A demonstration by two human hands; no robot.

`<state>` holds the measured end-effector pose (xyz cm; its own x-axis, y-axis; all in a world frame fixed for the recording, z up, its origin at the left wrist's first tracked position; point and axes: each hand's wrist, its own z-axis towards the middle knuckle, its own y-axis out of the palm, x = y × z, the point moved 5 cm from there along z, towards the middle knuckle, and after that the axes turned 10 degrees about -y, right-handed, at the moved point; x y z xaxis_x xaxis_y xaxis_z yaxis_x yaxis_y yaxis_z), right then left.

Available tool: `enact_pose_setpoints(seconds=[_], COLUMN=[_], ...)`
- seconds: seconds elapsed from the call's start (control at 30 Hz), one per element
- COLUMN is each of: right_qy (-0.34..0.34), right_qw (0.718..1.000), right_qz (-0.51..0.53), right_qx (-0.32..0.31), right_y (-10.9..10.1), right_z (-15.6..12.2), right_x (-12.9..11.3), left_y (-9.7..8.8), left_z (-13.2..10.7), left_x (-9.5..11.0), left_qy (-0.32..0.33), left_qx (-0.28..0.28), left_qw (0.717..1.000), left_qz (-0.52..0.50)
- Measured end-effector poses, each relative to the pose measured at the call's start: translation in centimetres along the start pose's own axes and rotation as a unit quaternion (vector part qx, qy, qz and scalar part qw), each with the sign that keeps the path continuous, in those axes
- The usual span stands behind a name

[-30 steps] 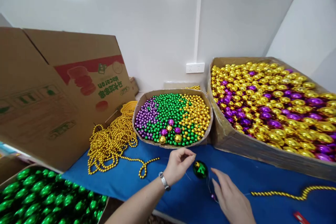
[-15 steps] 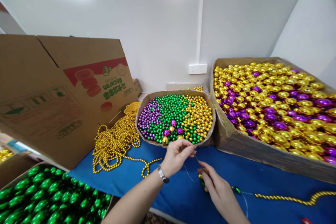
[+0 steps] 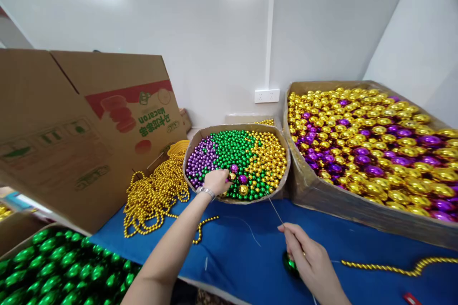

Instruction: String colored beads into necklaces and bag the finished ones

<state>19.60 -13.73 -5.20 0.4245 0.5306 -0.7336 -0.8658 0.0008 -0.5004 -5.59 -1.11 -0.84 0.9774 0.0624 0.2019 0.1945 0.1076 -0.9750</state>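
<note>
My left hand [image 3: 217,181], with a watch on the wrist, reaches into the round cardboard tray [image 3: 282,178] of small purple, green and gold beads, its fingers curled over the larger beads at the tray's near edge. What it grips is hidden. My right hand [image 3: 308,259] rests low over the blue cloth [image 3: 243,257] and pinches a thin needle or wire [image 3: 275,209] that points up toward the tray. A green ball [image 3: 289,265] lies partly under this hand, on a thread that leads to a gold bead strand [image 3: 397,268].
A big cardboard box [image 3: 339,205] of gold and purple balls fills the right. A heap of gold bead strands [image 3: 153,195] lies left of the tray. An open carton [image 3: 71,128] stands at the left, and a box of green balls [image 3: 53,271] sits at the lower left.
My left hand has let go near the needle and moved up into the bead tray. My right hand now holds the needle, which sticks up toward the tray.
</note>
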Motion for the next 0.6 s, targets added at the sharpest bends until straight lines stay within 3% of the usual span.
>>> enact_pose_setpoints(seconds=[0.2,0.3,0.37,0.43,0.53,0.6], right_qy=[-0.077,-0.114,-0.14,-0.16,-0.178,-0.184], right_qw=[0.994,0.988,0.98,0.97,0.962,0.959], right_qz=[-0.082,-0.104,-0.139,-0.177,-0.206,-0.214], right_qx=[0.014,0.022,0.034,0.042,0.037,0.034], right_y=[0.6,1.2,1.3,1.3,1.2,1.1], right_z=[-0.1,-0.5,-0.6,-0.6,-0.5,-0.5], right_x=[-0.4,0.1,0.2,0.0,-0.7,-1.0], left_y=[-0.1,-0.8,-1.1,-1.0,-0.1,0.5], left_z=[0.1,-1.3,-2.6,-3.9,-5.5,-6.2], left_x=[0.4,1.1,1.5,1.9,2.6,2.9], left_qy=[0.022,0.049,0.062,0.057,0.022,0.012], left_qx=[0.02,0.016,-0.01,-0.053,-0.125,-0.149], left_qw=[0.997,0.976,0.923,0.847,0.772,0.747], left_qz=[-0.078,-0.212,-0.379,-0.526,-0.623,-0.648])
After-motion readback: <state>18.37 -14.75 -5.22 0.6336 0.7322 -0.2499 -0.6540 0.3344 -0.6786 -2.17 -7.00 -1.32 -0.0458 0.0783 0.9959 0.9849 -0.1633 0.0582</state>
